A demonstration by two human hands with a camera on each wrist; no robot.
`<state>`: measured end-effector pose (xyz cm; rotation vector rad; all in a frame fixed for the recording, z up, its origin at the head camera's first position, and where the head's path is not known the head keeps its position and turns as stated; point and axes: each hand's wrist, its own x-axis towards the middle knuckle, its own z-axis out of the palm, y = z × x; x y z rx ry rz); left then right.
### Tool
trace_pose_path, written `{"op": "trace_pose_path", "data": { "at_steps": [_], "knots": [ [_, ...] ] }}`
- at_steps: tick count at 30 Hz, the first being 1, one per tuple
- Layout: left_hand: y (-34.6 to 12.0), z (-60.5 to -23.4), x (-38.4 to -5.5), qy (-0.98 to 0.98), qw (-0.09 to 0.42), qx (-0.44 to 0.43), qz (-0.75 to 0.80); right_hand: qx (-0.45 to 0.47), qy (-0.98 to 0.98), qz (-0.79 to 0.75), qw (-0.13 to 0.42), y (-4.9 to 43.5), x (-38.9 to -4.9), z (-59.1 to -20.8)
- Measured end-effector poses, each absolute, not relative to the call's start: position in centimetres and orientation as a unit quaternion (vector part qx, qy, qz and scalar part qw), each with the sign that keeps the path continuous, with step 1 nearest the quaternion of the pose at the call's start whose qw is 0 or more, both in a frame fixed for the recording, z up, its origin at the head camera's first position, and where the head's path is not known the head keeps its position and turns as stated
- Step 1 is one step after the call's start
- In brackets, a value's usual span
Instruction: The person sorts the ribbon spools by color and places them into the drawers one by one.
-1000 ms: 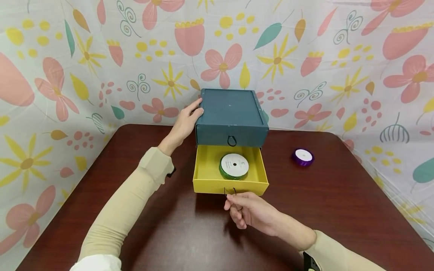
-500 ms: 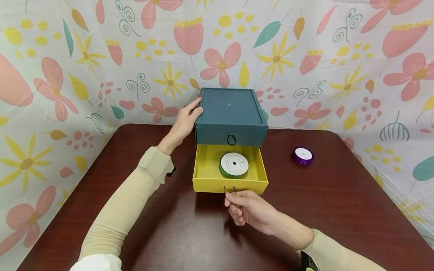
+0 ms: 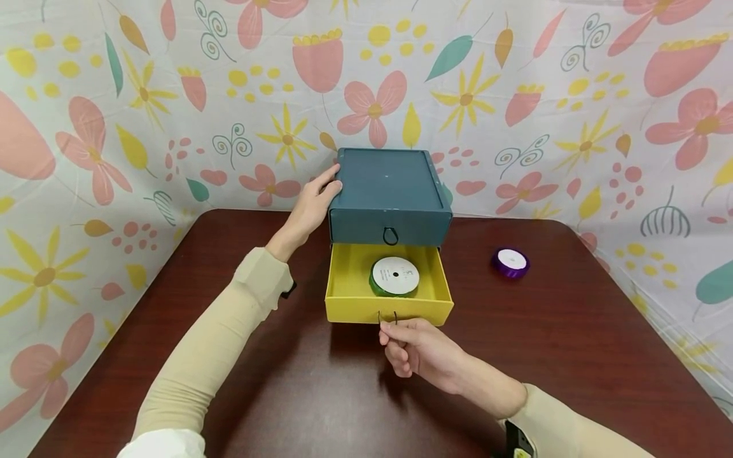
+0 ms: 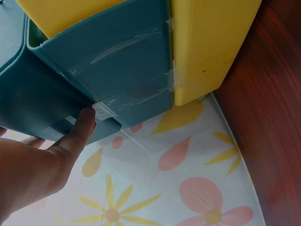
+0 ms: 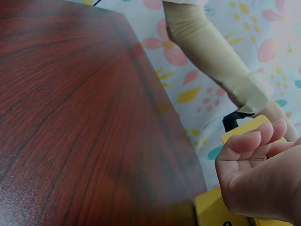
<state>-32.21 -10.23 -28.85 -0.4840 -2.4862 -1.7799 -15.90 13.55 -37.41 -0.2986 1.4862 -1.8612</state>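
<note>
A dark blue drawer box (image 3: pixel 389 181) stands at the table's back. Its yellow drawer (image 3: pixel 349 310) is pulled out towards me, under a blue front with its own black loop. Inside lies a spool of green ribbon (image 3: pixel 395 277) with a white labelled face. My right hand (image 3: pixel 424 350) pinches the drawer's black loop handle (image 3: pixel 396 316) between thumb and finger. My left hand (image 3: pixel 309 203) rests against the box's upper left side, fingers extended. In the left wrist view, the left thumb (image 4: pixel 77 129) touches the blue side; the other fingers are mostly out of sight.
A purple ribbon spool (image 3: pixel 511 263) lies on the dark red-brown table (image 3: pixel 550 343) to the right. Another yellow section (image 4: pixel 211 47) shows beneath the blue part in the left wrist view. A flower-patterned cloth (image 3: pixel 229 83) hangs behind the table.
My right hand and the drawer's front sit very slightly higher in the head view, which itself has shifted a little. The left hand keeps its place on the box.
</note>
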Motion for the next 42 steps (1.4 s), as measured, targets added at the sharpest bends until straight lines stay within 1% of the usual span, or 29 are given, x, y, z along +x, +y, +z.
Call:
{"op": "trace_pose_path", "data": {
  "at_steps": [21,32,42],
  "knots": [
    [-10.2,-28.8,-32.2,-0.805,0.022,-0.157,-0.572,-0.115,0.558,-0.742,0.354,13.3,-16.3,-37.2],
    [-10.3,-28.9,-32.2,-0.802,0.021,-0.16,-0.576,-0.131,0.566,-0.74,0.34,13.3,-16.8,-37.4],
    [-10.2,-28.8,-32.2,-0.802,0.019,-0.156,-0.576,-0.121,0.569,-0.743,0.332,13.1,-17.6,-37.4]
  ]
}}
